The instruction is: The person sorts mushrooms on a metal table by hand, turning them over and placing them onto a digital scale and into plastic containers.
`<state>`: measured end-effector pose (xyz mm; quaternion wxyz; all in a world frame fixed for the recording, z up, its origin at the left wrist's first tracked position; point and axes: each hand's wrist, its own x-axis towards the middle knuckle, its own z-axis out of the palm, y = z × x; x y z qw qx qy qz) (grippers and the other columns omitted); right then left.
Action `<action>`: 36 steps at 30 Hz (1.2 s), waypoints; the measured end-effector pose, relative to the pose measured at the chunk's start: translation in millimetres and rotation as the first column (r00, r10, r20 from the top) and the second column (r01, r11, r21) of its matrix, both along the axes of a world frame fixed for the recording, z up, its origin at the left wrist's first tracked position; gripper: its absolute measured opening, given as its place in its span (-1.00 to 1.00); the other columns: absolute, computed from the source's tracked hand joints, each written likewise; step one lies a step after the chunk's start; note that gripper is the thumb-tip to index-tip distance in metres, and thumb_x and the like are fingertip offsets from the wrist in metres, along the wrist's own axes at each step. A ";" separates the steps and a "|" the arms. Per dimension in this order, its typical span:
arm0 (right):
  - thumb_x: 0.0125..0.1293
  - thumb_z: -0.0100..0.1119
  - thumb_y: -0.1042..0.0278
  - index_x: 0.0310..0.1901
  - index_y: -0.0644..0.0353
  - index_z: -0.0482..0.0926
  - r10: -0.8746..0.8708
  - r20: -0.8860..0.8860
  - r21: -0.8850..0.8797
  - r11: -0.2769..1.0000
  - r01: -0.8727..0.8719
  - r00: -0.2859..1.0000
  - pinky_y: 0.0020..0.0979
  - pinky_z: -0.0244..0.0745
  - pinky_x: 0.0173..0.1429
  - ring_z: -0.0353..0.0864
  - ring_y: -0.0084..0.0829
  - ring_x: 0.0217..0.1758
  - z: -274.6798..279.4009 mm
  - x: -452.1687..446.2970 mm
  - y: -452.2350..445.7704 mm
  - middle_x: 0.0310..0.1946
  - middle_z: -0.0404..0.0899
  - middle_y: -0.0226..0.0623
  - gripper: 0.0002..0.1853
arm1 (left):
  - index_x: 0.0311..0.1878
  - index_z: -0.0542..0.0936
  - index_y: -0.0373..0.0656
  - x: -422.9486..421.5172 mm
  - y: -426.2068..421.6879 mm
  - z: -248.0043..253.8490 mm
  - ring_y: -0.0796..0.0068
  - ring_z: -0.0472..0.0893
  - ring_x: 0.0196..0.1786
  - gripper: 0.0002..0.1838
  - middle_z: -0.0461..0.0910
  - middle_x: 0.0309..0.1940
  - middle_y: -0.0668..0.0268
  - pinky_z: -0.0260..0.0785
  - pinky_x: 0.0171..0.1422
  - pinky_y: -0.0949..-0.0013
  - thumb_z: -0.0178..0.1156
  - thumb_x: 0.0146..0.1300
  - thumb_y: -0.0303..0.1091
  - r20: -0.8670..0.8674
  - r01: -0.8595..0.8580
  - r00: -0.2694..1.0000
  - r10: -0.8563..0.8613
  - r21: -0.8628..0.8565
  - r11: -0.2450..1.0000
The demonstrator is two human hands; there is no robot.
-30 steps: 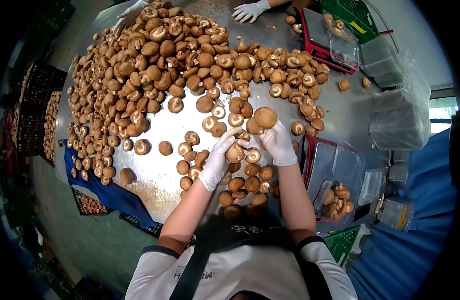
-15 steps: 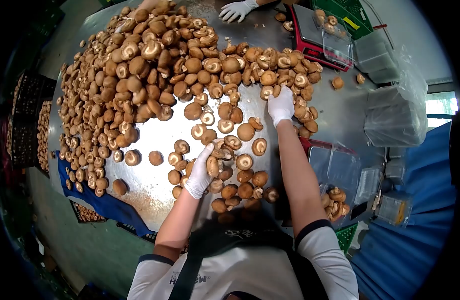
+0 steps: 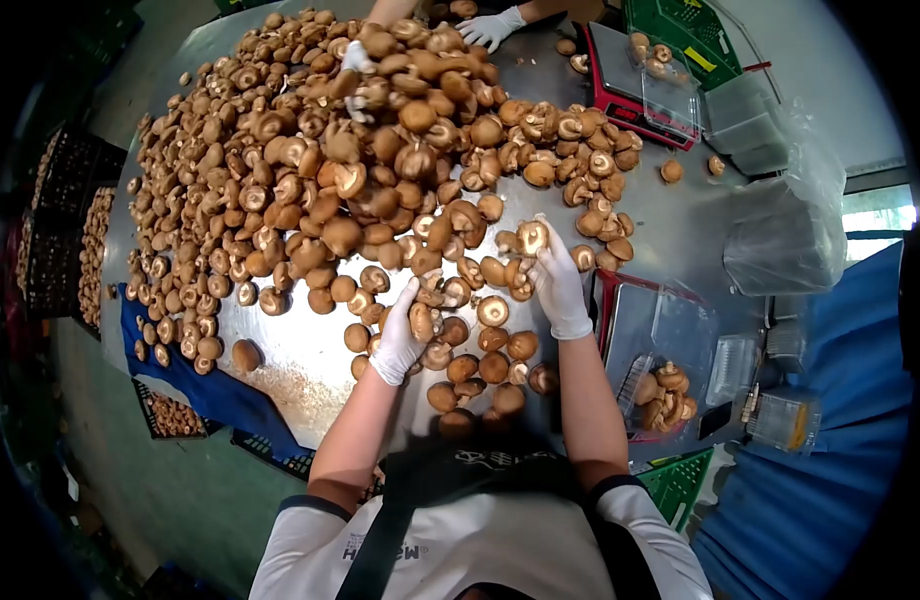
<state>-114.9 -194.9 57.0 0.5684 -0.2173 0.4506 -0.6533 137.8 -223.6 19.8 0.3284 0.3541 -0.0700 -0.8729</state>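
Observation:
My left hand (image 3: 400,332), in a white glove, is closed around a few shiitake mushrooms (image 3: 421,322) above the metal table. To its right, my gloved right hand (image 3: 562,287) grips a mushroom (image 3: 532,238) with its pale underside facing up. Other mushrooms lie close under these fingers, and I cannot tell whether the hand also holds any of them. Several loose mushrooms (image 3: 493,340) are spread between and in front of my hands. Beyond them rises a large heap of mushrooms (image 3: 280,150).
Across the table, a co-worker's gloved hand (image 3: 358,58) is in the heap, and another gloved hand (image 3: 492,28) rests nearby. Two red scales (image 3: 640,120) carry clear trays; the nearer clear tray (image 3: 635,400) contains mushrooms. Bagged containers (image 3: 785,235) stand right. A blue cloth (image 3: 205,400) hangs at left.
My right hand has drawn back from the right-hand pile toward my left hand, now gripping a mushroom. My left hand has barely moved. The co-worker's heap has shifted right and toward me.

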 end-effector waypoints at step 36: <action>0.55 -0.06 0.32 0.27 0.32 0.48 0.201 -0.266 0.212 0.966 -0.146 0.943 -0.51 0.53 0.05 0.59 -0.57 0.00 59.9 103.0 139.0 0.07 0.61 -0.31 -0.62 | 0.49 0.24 -0.22 47.0 116.4 80.9 0.43 0.42 0.33 -0.36 0.40 0.30 0.20 0.22 0.47 0.33 0.05 0.39 -0.22 -0.127 0.160 0.968 -0.215 -0.343 0.926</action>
